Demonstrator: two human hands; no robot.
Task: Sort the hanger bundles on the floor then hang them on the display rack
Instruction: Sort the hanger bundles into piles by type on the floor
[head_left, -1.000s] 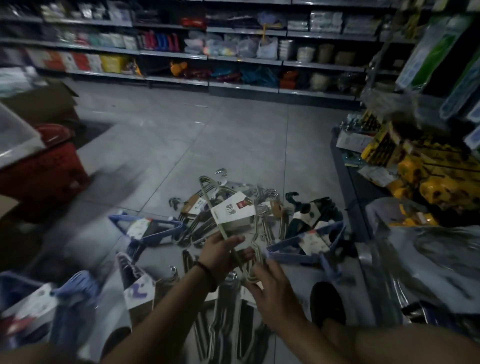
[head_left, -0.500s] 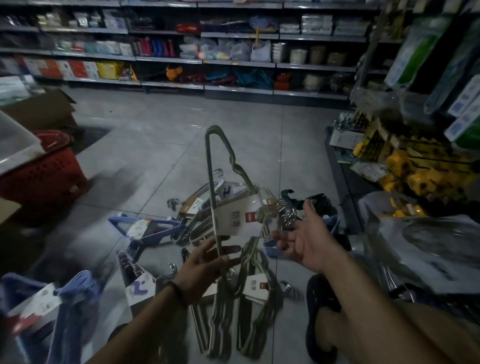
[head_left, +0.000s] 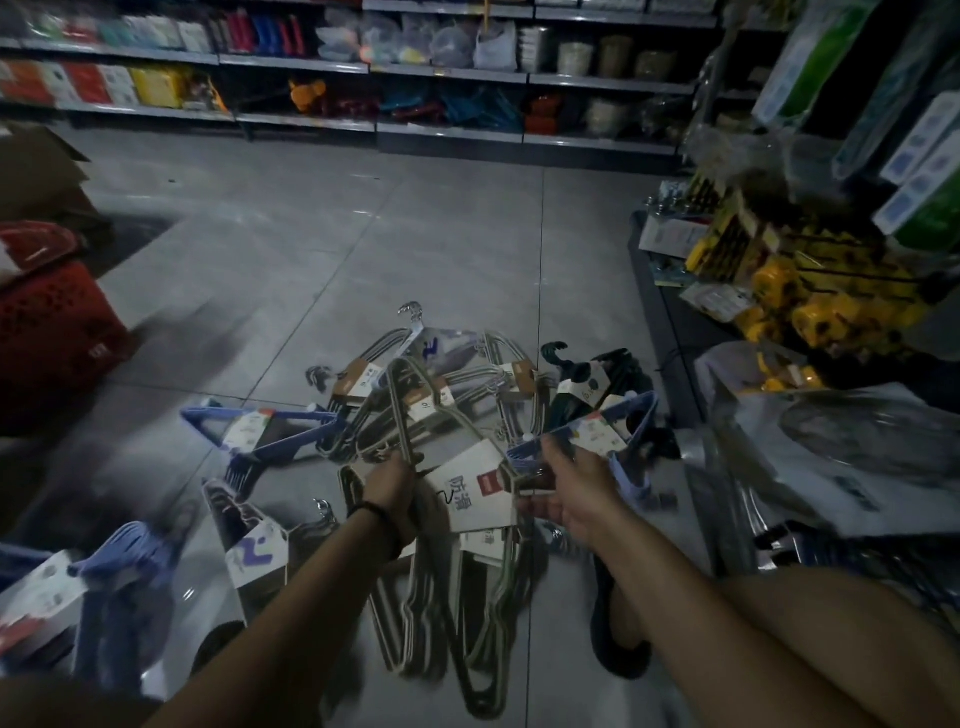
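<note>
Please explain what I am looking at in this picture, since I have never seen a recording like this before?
There is no machine here: a camera worn on a person's head looks forward and down at their bare hands in a shop aisle. Bundles of clothes hangers lie on the tiled floor, some grey, some blue. The left hand grips a grey hanger bundle with a white card label; the right hand is at that label's other edge, though whether it grips is unclear. A red basket stands at the left.

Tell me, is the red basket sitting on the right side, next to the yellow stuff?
No, the red basket sits on the floor at the far left, while the yellow packages hang on the rack at the right.
</note>
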